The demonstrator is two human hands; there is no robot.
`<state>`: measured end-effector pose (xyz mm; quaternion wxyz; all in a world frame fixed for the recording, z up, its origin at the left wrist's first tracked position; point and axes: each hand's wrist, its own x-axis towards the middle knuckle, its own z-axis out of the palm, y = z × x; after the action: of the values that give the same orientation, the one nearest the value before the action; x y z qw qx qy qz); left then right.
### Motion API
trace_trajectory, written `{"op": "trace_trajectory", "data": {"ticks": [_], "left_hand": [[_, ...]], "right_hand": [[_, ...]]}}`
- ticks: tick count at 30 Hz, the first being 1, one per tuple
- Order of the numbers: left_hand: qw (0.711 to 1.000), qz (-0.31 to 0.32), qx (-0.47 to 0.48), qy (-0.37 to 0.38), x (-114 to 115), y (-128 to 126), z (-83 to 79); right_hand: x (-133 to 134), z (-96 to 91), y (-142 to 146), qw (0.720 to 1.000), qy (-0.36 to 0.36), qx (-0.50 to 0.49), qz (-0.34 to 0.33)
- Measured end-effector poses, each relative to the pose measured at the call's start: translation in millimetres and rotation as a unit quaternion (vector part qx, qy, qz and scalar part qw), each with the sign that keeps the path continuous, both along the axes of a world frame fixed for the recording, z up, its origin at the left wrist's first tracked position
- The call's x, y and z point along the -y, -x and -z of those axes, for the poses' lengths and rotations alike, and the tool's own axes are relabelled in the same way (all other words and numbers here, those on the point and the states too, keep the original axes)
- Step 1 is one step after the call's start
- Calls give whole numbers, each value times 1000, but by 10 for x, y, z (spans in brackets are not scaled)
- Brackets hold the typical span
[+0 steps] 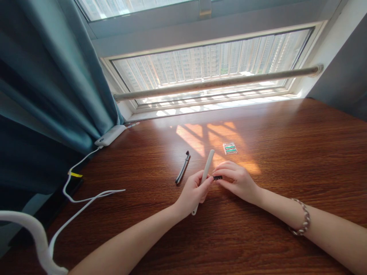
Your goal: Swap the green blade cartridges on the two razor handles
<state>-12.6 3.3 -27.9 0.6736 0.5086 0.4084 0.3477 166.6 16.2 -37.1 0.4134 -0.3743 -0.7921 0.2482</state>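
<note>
My left hand (193,191) is closed round a long white handle-like stick (208,163), held tilted above the wooden table (286,152). My right hand (237,179) pinches a small dark piece (217,177) right against the side of the stick. A slim dark tool with a grey handle (182,168) lies on the table just left of my hands. A small clear packet with green strips (229,148) lies beyond my right hand in a sunlit patch.
A white power bank (110,135) sits at the table's back left corner with white cables (86,198) trailing along the left edge. A teal curtain (43,88) hangs on the left. A window with a rail (218,82) runs behind the table.
</note>
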Motion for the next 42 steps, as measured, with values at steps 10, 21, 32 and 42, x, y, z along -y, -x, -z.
{"op": "trace_trajectory", "data": {"ticks": [10,21,32,42], "left_hand": [[982,139,81,97,36,11,-31],[970,132,149,142,1,51,-29],[971,118,142,152,-5,39,-40],[972,142,121,140,-14,50,-31]], "right_hand": [[-115,19,-60,967,170,-173,79],[-137,39,-54,933,238,-250,98],[-139,37,-55,919,258,-279,104],[-135,22,-43,912,267,-295,99]]}}
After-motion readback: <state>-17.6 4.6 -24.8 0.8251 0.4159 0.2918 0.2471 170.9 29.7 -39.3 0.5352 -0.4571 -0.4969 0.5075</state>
